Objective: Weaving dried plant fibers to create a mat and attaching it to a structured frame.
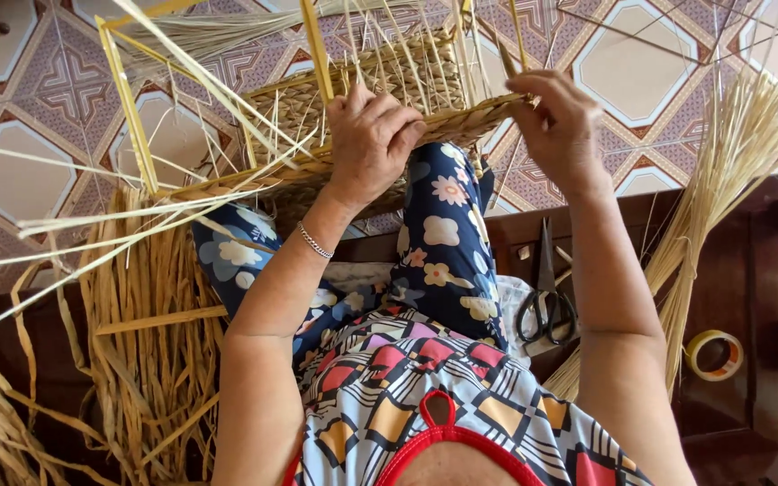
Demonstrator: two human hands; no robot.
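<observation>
Basket: half-woven straw basket (pixel 380 99) rests on our raised knee, tipped toward us, above the patterned tile floor (pixel 29 99).
Frame: yellow frame rods (pixel 128 108) stand around the weave, holding its box shape.
Left hand: our left hand (pixel 373 139) is clenched on the braided rim (pixel 317 166), thumb under, fingers curled over the edge.
Right hand: our right hand (pixel 558 126) pinches a thin straw strand (pixel 517 45) at the rim's right end, fingertips closed on it.
Done: we judge the base and lower wall woven; rim braid runs across the near side and looks tight.
Left: many loose upright strands (pixel 425 36) stick out above the weave, untrimmed and unwoven, so we judge the upper wall is open work; far side is hidden, we cannot tell its state.
Loose ends: long flat strips (pixel 110 225) trail left off the rim, not tucked.
Supply: raw straw bundle (pixel 722 171) leans at right, just beside the dark wooden bench (pixel 740 297); a heap of wider dried fibre (pixel 150 360) lies at left.
Tools: black scissors (pixel 545 306) lie on the bench near our right forearm, untouched; tape roll (pixel 713 354) sits further right, apart from both hands.
Progress: roughly midway by our reading, trimming not begun.
</observation>
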